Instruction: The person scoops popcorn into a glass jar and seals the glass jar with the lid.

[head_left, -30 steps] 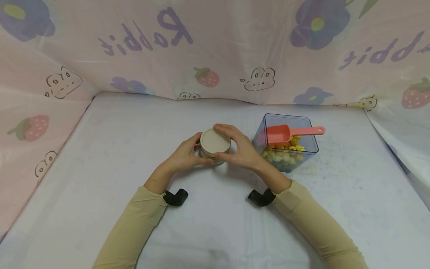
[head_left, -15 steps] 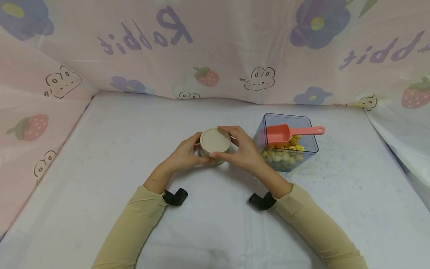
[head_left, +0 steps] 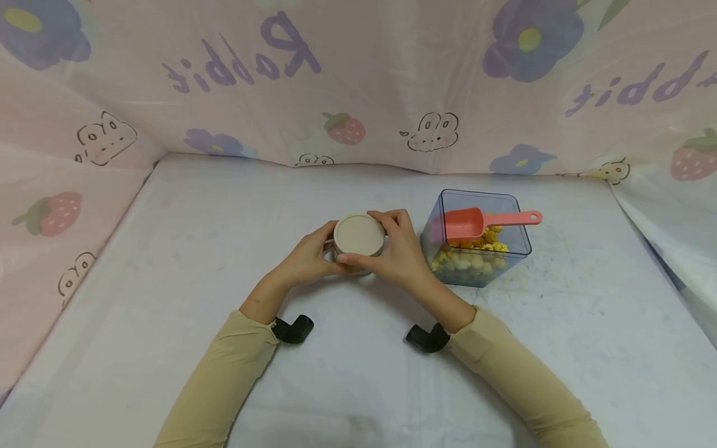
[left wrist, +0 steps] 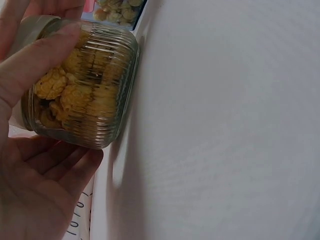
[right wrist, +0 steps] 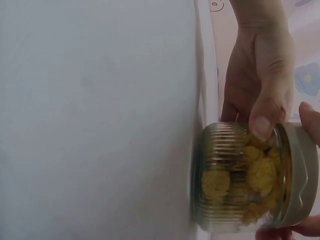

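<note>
A short ribbed glass jar (left wrist: 95, 95) with yellow popcorn inside stands upright on the white table. Its round cream lid (head_left: 359, 234) sits on top. My left hand (head_left: 307, 256) grips the glass body from the left, thumb on the near side and fingers behind. From the other side my right hand (head_left: 403, 252) holds the lid by its rim, the thumb at the near edge and fingertips at the far right. In the right wrist view the lid stays level on the jar's mouth, and the left thumb (right wrist: 262, 122) presses the glass.
Right of the hands stands a clear square bin (head_left: 431, 239) with popcorn (head_left: 473, 258) in it. A pink scoop (head_left: 467, 224) lies across its top, handle sticking out past the right rim. A printed curtain (head_left: 370, 81) closes off the back and sides.
My right hand has shifted round the lid, thumb leftward along the near edge, and its wrist has come slightly left. My left hand and the bin stay where they were.
</note>
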### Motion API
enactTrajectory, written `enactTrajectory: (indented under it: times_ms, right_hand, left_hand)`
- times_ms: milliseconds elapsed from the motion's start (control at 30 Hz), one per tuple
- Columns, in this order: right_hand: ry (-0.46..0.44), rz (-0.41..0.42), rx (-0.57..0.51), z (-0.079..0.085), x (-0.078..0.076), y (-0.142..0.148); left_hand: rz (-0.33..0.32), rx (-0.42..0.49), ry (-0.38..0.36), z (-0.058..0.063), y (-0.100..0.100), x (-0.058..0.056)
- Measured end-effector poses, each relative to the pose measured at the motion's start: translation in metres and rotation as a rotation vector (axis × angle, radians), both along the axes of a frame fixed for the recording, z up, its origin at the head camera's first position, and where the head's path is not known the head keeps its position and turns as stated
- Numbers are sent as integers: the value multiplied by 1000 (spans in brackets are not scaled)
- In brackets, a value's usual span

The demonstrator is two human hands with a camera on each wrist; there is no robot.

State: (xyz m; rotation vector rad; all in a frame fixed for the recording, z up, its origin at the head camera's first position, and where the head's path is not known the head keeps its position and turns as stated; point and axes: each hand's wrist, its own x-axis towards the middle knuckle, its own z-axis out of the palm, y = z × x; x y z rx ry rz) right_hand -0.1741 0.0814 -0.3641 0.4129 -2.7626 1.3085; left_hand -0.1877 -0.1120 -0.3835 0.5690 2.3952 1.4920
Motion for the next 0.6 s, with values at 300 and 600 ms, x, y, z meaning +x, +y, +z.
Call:
enactTrajectory:
  times_ms: [300,600]
  right_hand:
    - [-11,-2,0,-2,6,5]
    - [17,71,-56,-3,10,12]
  left_hand:
    - [-2,-8,7,0,1,0]
    - [-1,-10,6,1,1,-1]
